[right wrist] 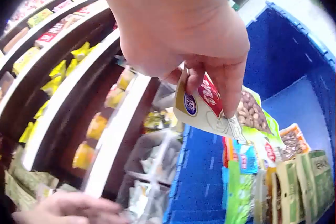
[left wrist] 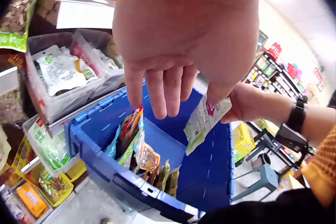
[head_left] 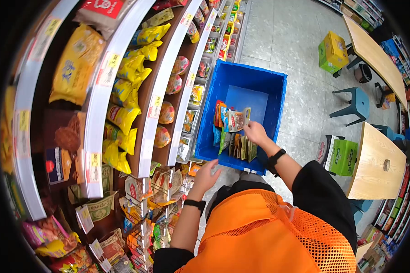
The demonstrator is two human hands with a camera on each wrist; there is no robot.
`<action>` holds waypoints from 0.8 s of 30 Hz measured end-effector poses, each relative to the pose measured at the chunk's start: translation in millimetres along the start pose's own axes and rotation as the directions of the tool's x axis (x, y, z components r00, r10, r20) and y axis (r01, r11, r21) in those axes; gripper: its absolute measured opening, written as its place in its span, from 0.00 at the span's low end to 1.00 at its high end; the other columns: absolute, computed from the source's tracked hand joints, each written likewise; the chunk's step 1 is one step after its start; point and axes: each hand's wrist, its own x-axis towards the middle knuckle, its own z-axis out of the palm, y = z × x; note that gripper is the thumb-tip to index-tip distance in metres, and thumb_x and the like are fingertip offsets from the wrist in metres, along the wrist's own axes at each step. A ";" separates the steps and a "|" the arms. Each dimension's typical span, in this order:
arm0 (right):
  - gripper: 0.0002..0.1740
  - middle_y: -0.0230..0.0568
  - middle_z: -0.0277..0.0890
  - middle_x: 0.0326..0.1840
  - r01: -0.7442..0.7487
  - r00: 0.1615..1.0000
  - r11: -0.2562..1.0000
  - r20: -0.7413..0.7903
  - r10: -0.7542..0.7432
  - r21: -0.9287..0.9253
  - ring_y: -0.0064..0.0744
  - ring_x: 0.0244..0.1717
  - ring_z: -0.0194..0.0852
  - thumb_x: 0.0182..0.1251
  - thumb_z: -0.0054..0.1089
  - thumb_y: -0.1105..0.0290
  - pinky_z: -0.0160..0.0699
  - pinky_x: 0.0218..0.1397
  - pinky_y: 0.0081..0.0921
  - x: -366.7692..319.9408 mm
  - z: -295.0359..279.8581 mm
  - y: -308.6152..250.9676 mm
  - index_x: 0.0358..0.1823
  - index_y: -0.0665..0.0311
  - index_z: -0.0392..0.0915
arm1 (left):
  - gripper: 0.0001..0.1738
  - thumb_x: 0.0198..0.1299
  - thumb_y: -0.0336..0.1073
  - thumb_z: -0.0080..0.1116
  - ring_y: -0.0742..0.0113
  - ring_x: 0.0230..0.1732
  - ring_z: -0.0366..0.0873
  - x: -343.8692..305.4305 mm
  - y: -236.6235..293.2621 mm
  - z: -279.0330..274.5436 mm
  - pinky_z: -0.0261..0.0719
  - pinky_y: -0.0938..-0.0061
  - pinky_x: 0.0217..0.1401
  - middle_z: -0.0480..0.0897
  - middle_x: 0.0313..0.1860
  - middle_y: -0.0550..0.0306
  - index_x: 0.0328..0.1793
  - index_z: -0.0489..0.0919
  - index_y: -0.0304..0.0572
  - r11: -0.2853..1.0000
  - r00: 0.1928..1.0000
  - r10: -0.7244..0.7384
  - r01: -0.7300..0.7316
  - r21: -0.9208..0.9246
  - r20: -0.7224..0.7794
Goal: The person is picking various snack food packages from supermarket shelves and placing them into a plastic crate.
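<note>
A blue bin [head_left: 247,73] stands on the floor beside the shelves, with a row of upright snack packets [head_left: 241,146] along its near side. My right hand [head_left: 256,133] pinches the top of a packet [right wrist: 202,103] with a red label and a blue round logo, held over the bin. In the left wrist view that packet [left wrist: 206,121] shows its pale back. Outside the bin's near left corner, my left hand [head_left: 207,176] holds nothing, its fingers extended. In the right wrist view the left hand [right wrist: 73,209] is blurred at the lower left.
Shelves with yellow bags [head_left: 123,113] and round cups [head_left: 166,112] run along the left, with hanging packets below. Clear trays [left wrist: 63,71] of packets adjoin the bin. To the right are a teal stool [head_left: 353,102], wooden tables [head_left: 378,168], and yellow [head_left: 333,51] and green boxes [head_left: 344,157].
</note>
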 end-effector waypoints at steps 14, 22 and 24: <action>0.27 0.64 0.84 0.45 -0.218 0.954 0.900 0.112 0.278 -0.378 0.62 0.49 0.83 0.66 0.51 0.52 0.82 0.56 0.50 150.9 94.1 113.4 0.40 0.72 0.85 | 0.14 0.65 0.31 0.58 0.60 0.46 0.88 -112.6 -51.9 30.8 0.82 0.68 0.46 0.89 0.47 0.51 0.55 0.83 0.40 0.852 0.856 -0.517 0.515 -0.090 0.009; 0.26 0.61 0.83 0.52 -0.189 0.899 0.884 0.287 0.331 -0.426 0.58 0.55 0.82 0.67 0.51 0.53 0.80 0.60 0.49 173.0 164.3 102.8 0.47 0.70 0.84 | 0.14 0.65 0.32 0.59 0.56 0.48 0.88 -122.4 -41.2 43.1 0.83 0.64 0.52 0.88 0.49 0.48 0.55 0.83 0.38 0.755 0.768 -0.640 0.636 -0.161 0.027; 0.23 0.61 0.83 0.50 -0.165 0.915 0.911 0.286 0.284 -0.378 0.59 0.54 0.82 0.67 0.50 0.56 0.80 0.58 0.50 175.5 183.3 114.1 0.46 0.70 0.85 | 0.14 0.65 0.32 0.59 0.56 0.48 0.88 -124.5 -42.0 45.2 0.83 0.64 0.53 0.88 0.49 0.48 0.55 0.83 0.38 0.758 0.770 -0.637 0.632 -0.161 0.023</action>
